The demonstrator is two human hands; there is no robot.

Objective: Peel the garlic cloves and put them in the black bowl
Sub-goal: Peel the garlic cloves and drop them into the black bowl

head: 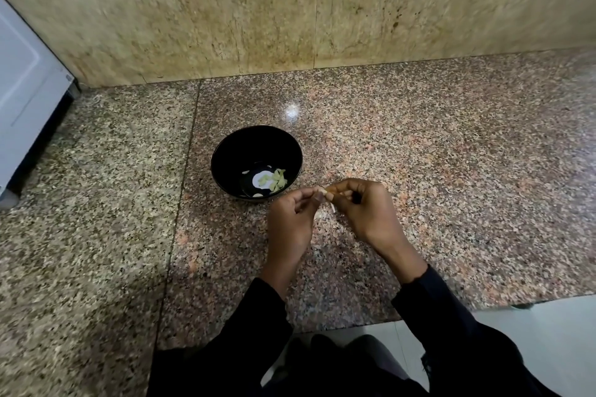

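**Both hands work a garlic clove just beside the black bowl**

Near the middle of the frame, slightly below centre, the left hand [292, 219] and the right hand [362, 208] meet fingertip to fingertip over the speckled granite counter [451, 171]. Between them sits a small pale garlic clove [326, 195], pinched by the curled fingers and thumb of each hand; most of it is hidden by the fingers. A thin whitish strip of peel [332, 208] hangs down from the clove between the two hands. Both wrists come out of dark sleeves [451, 316] that rise from the lower edge of the frame.

Just above and left of the hands stands the black bowl [225, 158], on the counter and close to the left hand's fingers without clearly touching them. In its bottom lie several peeled, pale yellow-green cloves [278, 180], gathered toward the right side of the bowl.

A beige stone wall [225, 10] fills the upper part of the frame. At the left edge stands a white appliance [22, 90], only partly in view. Pale floor tiles [554, 332] show at the lower right.
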